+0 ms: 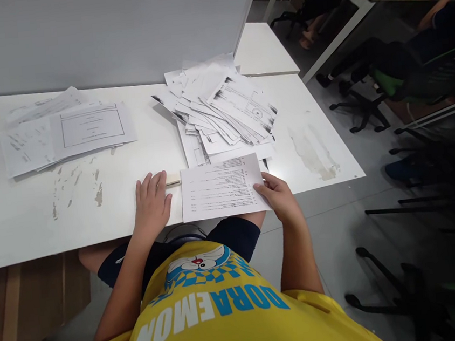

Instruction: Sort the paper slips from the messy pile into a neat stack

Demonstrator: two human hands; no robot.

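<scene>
My left hand (152, 205) lies palm down on the table near its front edge, fingers stretched out. Beside its fingertips is a slim, pale, pen-like object (173, 184), and I cannot tell its exact kind. My right hand (281, 197) pinches the right edge of a printed sheet of paper (221, 190), thumb on top. That sheet hangs slightly over the table's front edge, its text upside down to me. Just behind it is a messy pile of printed papers (221, 106), some with dark smudged corners. Further left lies another stack of papers (90, 125), the top one showing a printed frame.
The white table (17, 225) has worn, stained patches. A grey partition (95, 38) rises along its back edge. Office chairs (362, 104) stand on the tiled floor to the right, where other people sit. Cardboard-brown boxes or panels (34, 305) are under the table at left.
</scene>
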